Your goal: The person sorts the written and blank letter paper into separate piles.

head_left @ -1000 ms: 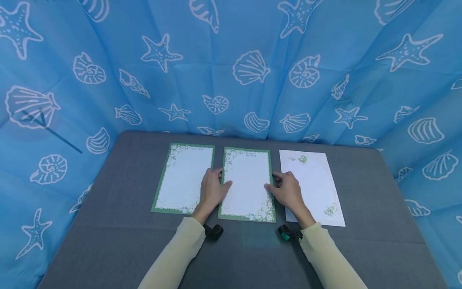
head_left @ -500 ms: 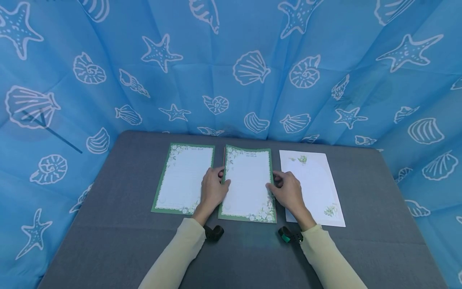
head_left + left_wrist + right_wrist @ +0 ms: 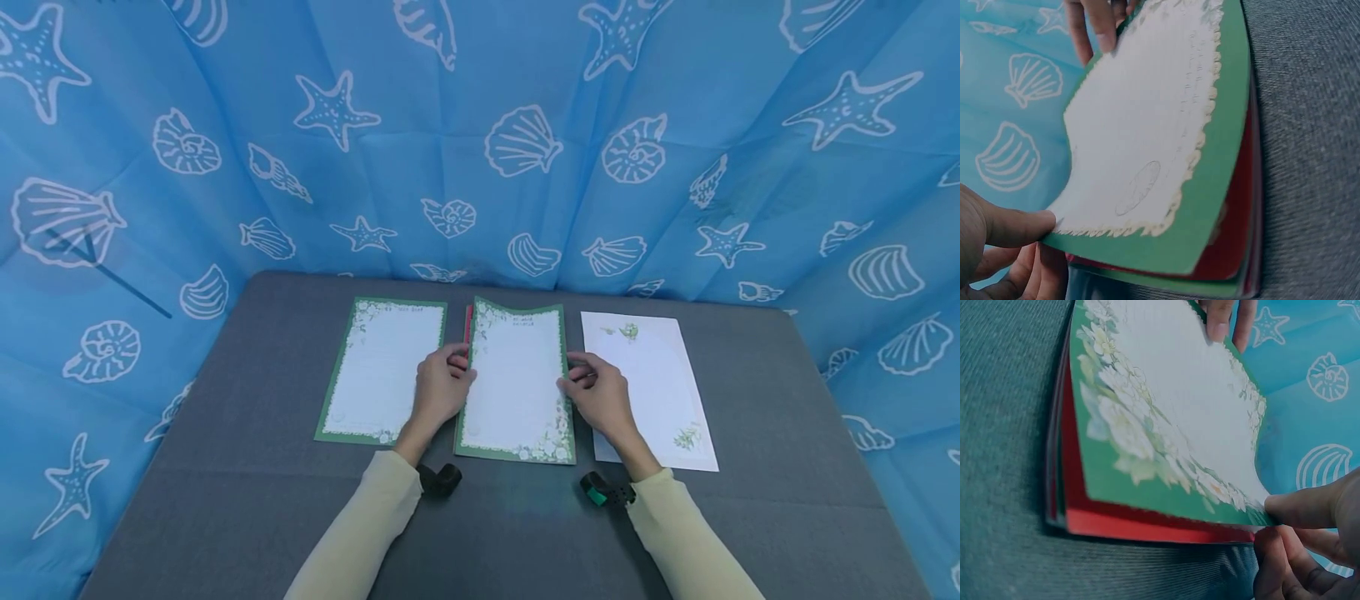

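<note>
In the head view, a green-bordered sheet of stationery paper (image 3: 517, 375) with a floral pattern lies uppermost in the middle stack. My left hand (image 3: 441, 387) pinches its left edge, thumb on top. On the opposite edge my right hand (image 3: 602, 393) pinches it the same way. The sheet bows upward from the stack, as both wrist views show. Directly beneath it, a red sheet (image 3: 1116, 528) shows along the edge. Another green sheet (image 3: 1210, 285) peeks out lower down in the left wrist view. Most of the lower layers are hidden.
Left of the stack lies another green-bordered sheet (image 3: 382, 367). On the right is a white sheet (image 3: 660, 383) with small green plant prints, partly under my right hand. All rest on a grey cloth-covered table (image 3: 247, 517). A blue seashell curtain (image 3: 450, 108) hangs behind.
The top sheet has risen and curved, its upper left corner shifting up and right. Red now shows along its left side. Both hands keep to its edges, barely moving.
</note>
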